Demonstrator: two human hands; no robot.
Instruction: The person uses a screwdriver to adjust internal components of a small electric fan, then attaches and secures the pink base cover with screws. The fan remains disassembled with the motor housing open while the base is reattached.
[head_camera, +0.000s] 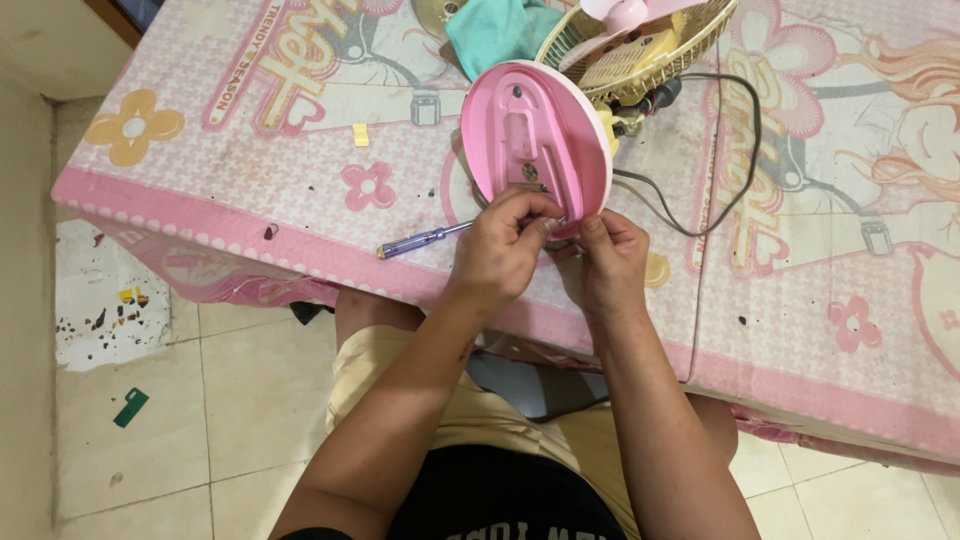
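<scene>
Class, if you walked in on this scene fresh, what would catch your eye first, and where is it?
First, the pink oval fan base, tipped on edge at the middle of the flowered pink tablecloth, with the left hand and right hand at its lower rim. Beside the left hand lies a screwdriver; behind the base, the yellow fan cage.

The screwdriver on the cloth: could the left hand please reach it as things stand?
Probably yes: the screwdriver lies uncovered just beside the left hand, with nothing between them, though that hand's fingers are busy at the pink fan base.

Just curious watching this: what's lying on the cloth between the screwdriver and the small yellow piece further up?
In the head view, only one pink printed flower on the patterned cloth lies between the screwdriver and the yellow piece; no loose thing sits there.
</scene>
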